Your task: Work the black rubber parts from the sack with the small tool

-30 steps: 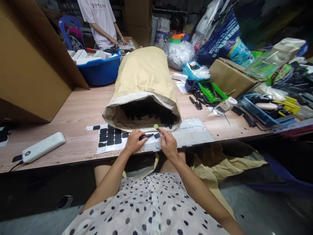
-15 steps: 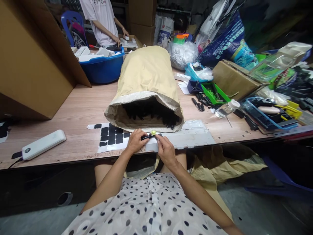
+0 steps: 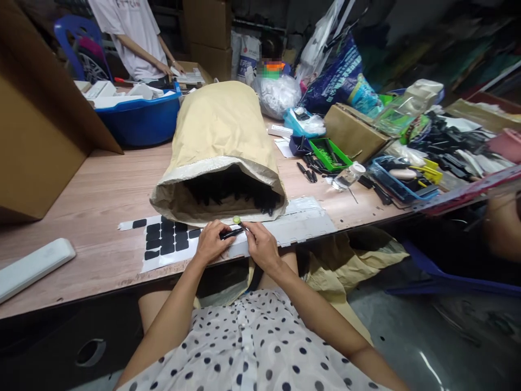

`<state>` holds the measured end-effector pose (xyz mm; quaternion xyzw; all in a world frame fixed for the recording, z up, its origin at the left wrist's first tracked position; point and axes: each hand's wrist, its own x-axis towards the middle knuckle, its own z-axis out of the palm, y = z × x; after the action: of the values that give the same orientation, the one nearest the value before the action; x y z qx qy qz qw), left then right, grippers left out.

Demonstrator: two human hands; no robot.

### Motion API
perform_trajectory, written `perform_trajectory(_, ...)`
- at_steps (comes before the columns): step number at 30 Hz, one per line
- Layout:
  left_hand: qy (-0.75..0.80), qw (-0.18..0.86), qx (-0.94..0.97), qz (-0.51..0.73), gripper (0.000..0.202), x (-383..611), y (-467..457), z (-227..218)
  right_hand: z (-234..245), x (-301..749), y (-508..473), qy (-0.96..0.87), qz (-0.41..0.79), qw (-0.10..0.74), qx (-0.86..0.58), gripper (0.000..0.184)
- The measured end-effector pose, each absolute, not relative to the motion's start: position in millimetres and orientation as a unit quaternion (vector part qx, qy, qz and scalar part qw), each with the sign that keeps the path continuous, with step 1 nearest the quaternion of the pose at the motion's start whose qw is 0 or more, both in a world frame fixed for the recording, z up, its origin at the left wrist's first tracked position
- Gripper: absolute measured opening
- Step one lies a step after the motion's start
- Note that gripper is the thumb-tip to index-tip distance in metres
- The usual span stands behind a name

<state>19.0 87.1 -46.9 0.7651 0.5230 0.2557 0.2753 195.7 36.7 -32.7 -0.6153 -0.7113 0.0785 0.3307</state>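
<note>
The surface (image 3: 97, 187) is wood-coloured and runs across the whole view. Behind it is a crowded, rather dark room, where a co-worker in a pale shirt (image 3: 126, 38) stands near a blue chair (image 3: 63, 27). At the front edge, before the sack (image 3: 223, 119), the left hand (image 3: 212, 241) is closed on a black piece (image 3: 233, 233). The right hand (image 3: 262, 247) pinches, in a narrow grip, a thin tool with a yellow-green round end (image 3: 236, 220), at the black piece; whether they touch, I cannot tell.

The fingers hide part of both things. A white device (image 3: 36, 266) is cut off by the left edge, and a blurred shape (image 3: 504, 222) at the right edge is hard to make out.

The sack lies with its mouth towards the person; inside are many black pieces, too dark to separate. The blue basin (image 3: 138, 124) is filled with white boxes (image 3: 101, 91). Small pieces lie in the green tray (image 3: 343, 167), near a clear bottle (image 3: 349, 176).
</note>
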Motion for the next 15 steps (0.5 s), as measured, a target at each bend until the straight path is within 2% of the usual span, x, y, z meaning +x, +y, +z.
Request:
perform_trajectory(6,0.509,0.280,0.772,0.260,0.014,15,89,-51,-44,206,73,-0.741,-0.020,0.209,-0.638,0.037)
perform_trajectory(10,0.493,0.299,0.770,0.274,0.016,12,88,-45,-53,202,76,-0.756,-0.060,0.170,-0.630,0.036)
perform_trajectory(15,0.486,0.424,0.713,0.274,0.032,12,48,-30,-54,198,73,-0.760,-0.068,0.161,-0.626,0.035)
